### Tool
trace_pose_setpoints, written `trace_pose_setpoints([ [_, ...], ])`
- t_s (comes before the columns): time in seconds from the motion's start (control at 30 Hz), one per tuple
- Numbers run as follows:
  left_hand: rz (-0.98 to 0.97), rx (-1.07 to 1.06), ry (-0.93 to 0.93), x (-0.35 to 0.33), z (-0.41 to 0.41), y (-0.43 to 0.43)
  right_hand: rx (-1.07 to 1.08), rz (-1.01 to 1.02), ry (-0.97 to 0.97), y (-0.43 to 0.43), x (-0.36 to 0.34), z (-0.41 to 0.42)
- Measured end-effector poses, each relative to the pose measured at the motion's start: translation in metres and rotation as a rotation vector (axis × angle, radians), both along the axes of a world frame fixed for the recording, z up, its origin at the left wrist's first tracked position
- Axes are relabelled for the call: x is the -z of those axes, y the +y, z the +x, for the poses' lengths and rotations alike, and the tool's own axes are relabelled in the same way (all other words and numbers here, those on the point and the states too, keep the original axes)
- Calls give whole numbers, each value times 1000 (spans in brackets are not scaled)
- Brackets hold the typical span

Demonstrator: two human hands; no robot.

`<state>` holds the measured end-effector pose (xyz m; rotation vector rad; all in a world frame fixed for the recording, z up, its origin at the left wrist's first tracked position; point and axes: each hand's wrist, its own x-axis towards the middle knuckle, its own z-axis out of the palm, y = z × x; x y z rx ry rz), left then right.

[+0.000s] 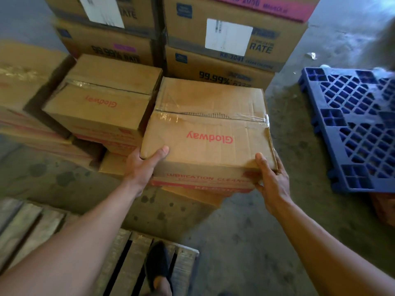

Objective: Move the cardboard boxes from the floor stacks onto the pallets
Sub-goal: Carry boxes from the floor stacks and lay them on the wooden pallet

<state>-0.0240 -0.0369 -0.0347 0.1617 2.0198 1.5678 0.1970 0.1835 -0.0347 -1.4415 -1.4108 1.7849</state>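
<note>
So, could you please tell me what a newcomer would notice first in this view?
First comes the Glodway box at centre, gripped at its near corners by the left hand and the right hand, thumbs on top. Next, the blue plastic pallet lies to the right, and a taller stack of printed cartons stands behind the box.

- View: one, head-worn, wide-angle; straight lines bow near the edges.
- Position: above and behind both forearms, which enter from the lower corners.
- Facing: forward and steeply down onto the floor [245, 231], with the box [205, 129] at centre.
- Nearness: close. The left hand [141, 165] and right hand [271, 180] sit mid-frame at arm's reach; a foot [159, 265] on the wooden pallet [119, 257] is at the bottom edge.
- Limits: the stacks [224, 39] are cut off at the top, the blue pallet [352, 124] at the right.
</note>
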Motion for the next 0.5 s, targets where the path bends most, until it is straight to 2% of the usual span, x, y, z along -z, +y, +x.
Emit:
trace_pose_setpoints([
  [0.5,127,-395,173,-180,204,-111,-409,145,184,-54,-179,108],
])
